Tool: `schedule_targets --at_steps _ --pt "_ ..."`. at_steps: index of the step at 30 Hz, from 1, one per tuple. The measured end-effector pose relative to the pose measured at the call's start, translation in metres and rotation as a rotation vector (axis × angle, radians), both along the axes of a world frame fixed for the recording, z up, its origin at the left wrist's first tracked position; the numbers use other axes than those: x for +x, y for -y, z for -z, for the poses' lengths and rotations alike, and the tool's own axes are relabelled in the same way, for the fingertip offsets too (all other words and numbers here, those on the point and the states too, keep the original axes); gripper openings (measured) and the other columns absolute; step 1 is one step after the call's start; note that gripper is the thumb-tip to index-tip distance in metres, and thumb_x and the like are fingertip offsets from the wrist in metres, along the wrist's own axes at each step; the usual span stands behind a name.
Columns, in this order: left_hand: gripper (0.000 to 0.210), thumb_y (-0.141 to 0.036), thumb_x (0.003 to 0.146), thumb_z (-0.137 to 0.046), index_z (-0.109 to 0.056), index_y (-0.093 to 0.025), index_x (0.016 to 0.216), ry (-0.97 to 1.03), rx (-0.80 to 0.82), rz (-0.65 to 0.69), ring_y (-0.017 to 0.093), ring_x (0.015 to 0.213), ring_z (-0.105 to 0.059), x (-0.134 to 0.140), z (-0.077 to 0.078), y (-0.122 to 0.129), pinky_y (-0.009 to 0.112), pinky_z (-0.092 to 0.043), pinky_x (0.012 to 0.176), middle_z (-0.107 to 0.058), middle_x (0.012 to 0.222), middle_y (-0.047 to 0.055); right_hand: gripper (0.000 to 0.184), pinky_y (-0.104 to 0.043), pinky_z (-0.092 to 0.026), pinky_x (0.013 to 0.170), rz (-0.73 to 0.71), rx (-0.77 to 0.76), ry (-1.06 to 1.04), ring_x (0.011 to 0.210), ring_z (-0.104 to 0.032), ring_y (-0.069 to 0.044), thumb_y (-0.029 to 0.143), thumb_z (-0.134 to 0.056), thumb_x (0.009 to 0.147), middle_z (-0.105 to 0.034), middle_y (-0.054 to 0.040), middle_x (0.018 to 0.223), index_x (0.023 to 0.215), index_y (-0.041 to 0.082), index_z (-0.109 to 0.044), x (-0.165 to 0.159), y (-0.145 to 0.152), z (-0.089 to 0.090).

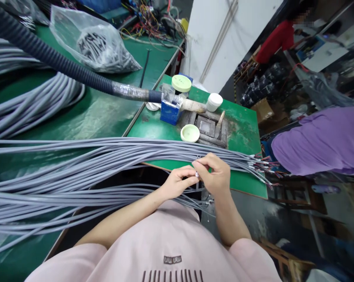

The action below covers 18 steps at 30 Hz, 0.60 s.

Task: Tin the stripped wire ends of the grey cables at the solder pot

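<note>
A thick bundle of grey cables point(77, 164) runs across the green table point(241, 129) from the left, their stripped ends with thin coloured wires point(261, 164) fanning out at the right. My left hand point(177, 182) and my right hand point(214, 174) meet just below the bundle, near the table's front edge. Both pinch the end of one grey cable point(196, 174) between their fingertips, where a small white piece shows. More cable ends hang below my hands.
Behind the bundle stand a blue box point(169, 111), a metal fixture point(210, 127), round pale lids point(190, 133) and a white jar point(214, 102). A corrugated black hose point(56, 60) and a plastic bag point(97, 43) lie at the back left. A person in purple point(320, 141) is at the right.
</note>
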<state>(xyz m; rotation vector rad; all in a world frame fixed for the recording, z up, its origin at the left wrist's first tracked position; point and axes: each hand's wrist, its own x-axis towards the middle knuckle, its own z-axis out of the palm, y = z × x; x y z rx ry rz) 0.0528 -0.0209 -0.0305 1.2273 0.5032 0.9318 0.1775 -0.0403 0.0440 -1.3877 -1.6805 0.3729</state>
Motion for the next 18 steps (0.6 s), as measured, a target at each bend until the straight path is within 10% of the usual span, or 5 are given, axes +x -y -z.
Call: schedule_targets --at_steps 8,13,18 --pt "0.024 -0.04 0.077 -0.071 -0.076 -0.017 0.081 0.019 -0.167 0.024 0.015 0.075 -0.059 0.001 0.003 0.002 0.028 -0.045 0.075 -0.067 0.08 0.006 0.01 -0.032 -0.044 0.06 0.095 0.09 -0.043 0.062 -0.054 -0.015 0.025 -0.062 0.085 -0.061 0.0001 0.066 0.077 0.024 -0.068 0.011 0.008 -0.022" --pt "0.025 -0.042 0.074 -0.073 -0.075 -0.017 0.076 0.076 -0.208 0.004 0.013 0.068 -0.054 0.001 0.004 0.001 0.026 -0.044 0.07 -0.063 0.072 0.002 0.012 -0.032 -0.042 0.064 -0.007 -0.046 0.317 0.063 -0.054 -0.015 0.032 -0.066 0.082 -0.058 0.0009 0.063 0.087 0.021 -0.069 0.008 0.003 -0.007" --pt "0.026 -0.041 0.074 -0.073 -0.076 -0.017 0.083 0.083 -0.205 0.005 0.015 0.075 -0.055 -0.001 0.0 0.0 0.029 -0.044 0.076 -0.065 0.077 0.003 0.011 -0.033 -0.041 0.066 0.051 0.059 0.235 0.06 -0.054 -0.014 0.021 -0.06 0.086 -0.062 -0.0001 0.064 0.077 0.02 -0.067 -0.002 0.003 0.006"
